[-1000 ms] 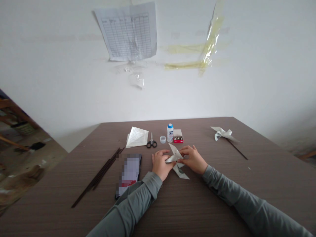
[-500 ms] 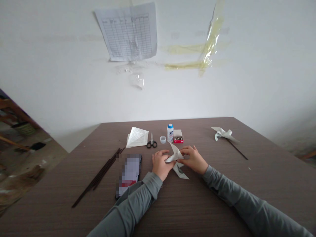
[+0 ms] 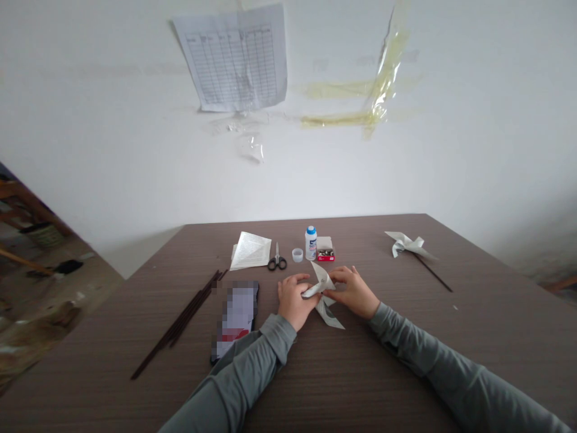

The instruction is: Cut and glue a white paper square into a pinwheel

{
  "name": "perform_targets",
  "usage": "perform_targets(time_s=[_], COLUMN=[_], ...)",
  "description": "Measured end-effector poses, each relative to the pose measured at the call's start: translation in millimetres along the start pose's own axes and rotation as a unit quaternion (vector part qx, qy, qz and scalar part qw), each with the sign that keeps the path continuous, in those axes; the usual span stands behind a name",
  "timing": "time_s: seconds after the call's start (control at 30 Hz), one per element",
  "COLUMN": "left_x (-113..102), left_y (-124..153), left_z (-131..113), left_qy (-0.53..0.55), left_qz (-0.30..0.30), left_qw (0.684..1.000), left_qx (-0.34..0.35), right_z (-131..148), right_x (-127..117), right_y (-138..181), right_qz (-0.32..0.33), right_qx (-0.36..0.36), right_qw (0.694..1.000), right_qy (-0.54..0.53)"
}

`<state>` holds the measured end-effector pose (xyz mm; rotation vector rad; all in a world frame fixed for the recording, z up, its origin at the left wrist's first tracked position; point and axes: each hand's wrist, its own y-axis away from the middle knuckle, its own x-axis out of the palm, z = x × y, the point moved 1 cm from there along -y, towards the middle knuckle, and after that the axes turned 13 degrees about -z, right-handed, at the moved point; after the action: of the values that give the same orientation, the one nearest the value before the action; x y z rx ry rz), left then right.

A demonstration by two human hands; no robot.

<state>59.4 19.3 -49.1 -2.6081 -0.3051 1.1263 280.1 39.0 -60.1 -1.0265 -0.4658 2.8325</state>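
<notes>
A white paper pinwheel (image 3: 323,279) with folded blades is held between my two hands above the middle of the table. My left hand (image 3: 296,302) grips it from the left, its thumb at the centre and lower blades. From the right, my right hand (image 3: 354,292) pinches the pinwheel near its centre with thumb and forefinger. The undersides of the fingers, and whatever lies behind the centre, are hidden. Just beyond the hands stand a white glue bottle with a blue cap (image 3: 311,243) and an open red box of small metal pieces (image 3: 326,255).
Scissors (image 3: 277,260), a small clear cup (image 3: 297,255) and paper sheets (image 3: 250,251) lie toward the wall. Several dark sticks (image 3: 183,319) and a phone (image 3: 237,319) are on the left. Another pinwheel on a stick (image 3: 408,245) rests at the right of the table (image 3: 342,385).
Almost nothing differs. The pinwheel's blades have shifted very slightly between the hands, and both hands keep their hold on it.
</notes>
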Motion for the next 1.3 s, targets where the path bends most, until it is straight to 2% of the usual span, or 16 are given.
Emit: perform_targets(time_s=[0.37, 1.3], left_x=[1.2, 4.4], left_y=[-1.5, -2.9], left_z=[5.2, 9.3], left_qy=[0.008, 0.008], left_qz=[0.005, 0.003], left_qw=[1.000, 1.000], left_qx=[0.008, 0.011], right_z=[8.7, 2.0], right_x=[-2.0, 0.1], right_y=[1.2, 1.4], right_qz=[-0.003, 0.001], right_qx=[0.011, 0.002], right_qw=[1.000, 1.000], right_qy=[0.013, -0.002])
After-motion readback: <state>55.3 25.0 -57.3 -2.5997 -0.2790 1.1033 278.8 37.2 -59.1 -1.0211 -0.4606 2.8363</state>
